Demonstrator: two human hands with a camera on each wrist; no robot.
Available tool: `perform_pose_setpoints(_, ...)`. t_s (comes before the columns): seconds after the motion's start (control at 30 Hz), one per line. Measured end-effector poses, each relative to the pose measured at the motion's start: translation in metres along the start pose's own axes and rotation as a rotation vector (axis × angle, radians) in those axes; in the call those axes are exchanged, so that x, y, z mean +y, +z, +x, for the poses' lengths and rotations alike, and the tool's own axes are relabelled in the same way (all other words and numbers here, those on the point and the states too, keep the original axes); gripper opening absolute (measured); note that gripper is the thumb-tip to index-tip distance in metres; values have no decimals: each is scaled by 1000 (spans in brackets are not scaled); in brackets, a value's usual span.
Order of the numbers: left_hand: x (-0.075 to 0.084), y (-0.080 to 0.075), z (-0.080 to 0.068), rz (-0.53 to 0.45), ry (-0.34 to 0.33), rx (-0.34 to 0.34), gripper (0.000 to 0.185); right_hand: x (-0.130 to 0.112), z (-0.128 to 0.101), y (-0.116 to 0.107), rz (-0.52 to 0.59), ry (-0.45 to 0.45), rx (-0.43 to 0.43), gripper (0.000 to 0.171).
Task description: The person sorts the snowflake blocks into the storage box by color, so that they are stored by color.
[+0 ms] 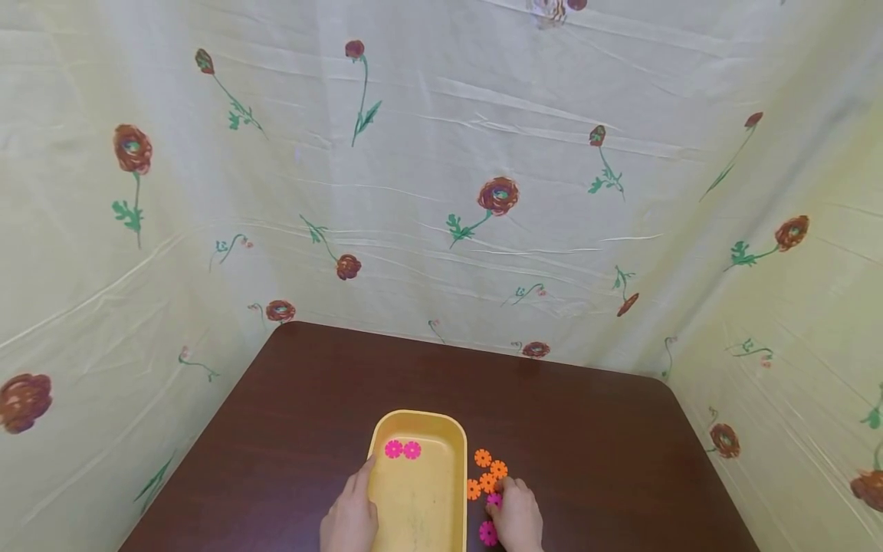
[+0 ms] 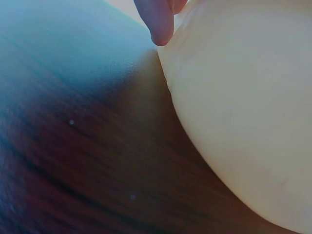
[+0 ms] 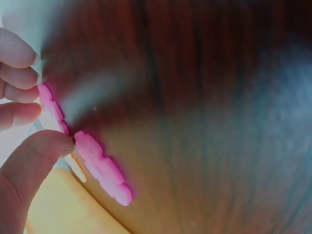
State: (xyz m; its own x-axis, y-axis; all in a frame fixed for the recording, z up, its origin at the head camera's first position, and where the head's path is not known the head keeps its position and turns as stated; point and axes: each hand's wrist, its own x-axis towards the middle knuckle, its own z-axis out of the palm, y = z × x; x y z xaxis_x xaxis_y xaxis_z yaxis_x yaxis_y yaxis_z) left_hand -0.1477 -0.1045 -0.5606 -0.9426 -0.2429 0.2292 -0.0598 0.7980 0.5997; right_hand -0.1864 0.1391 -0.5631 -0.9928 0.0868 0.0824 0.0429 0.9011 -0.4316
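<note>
A yellow tray (image 1: 451,460) sits on the dark wooden table (image 1: 586,429), with two pink flower-shaped discs (image 1: 402,450) side by side in its far end. My left hand (image 1: 353,506) rests with straight fingers against the tray's left wall; one fingertip (image 2: 160,27) touches the tray's wall (image 2: 243,107). Just right of the tray, my right hand (image 1: 516,512) has its thumb (image 3: 34,156) and fingers around a pink disc (image 3: 49,103). A second pink disc (image 3: 103,169) lies beside it on the table. Several orange discs (image 1: 487,474) are clustered just beyond that hand.
Cream cloth printed with red flowers (image 1: 497,195) hangs close behind and on both sides of the table. Bare tabletop stretches to the left, right and far side of the tray. Another pink disc (image 1: 488,533) lies near the front edge by my right wrist.
</note>
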Motion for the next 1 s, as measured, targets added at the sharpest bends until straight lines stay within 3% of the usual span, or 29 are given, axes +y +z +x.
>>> perform_pose_setpoints(0.6, 1, -1, -1, -1, 2, 13, 61, 0, 0, 0, 71, 18, -11, 24)
perform_pose_setpoints(1.0, 5, -5, -2, -4, 1, 12, 61, -2, 2, -2, 154, -17, -3, 10)
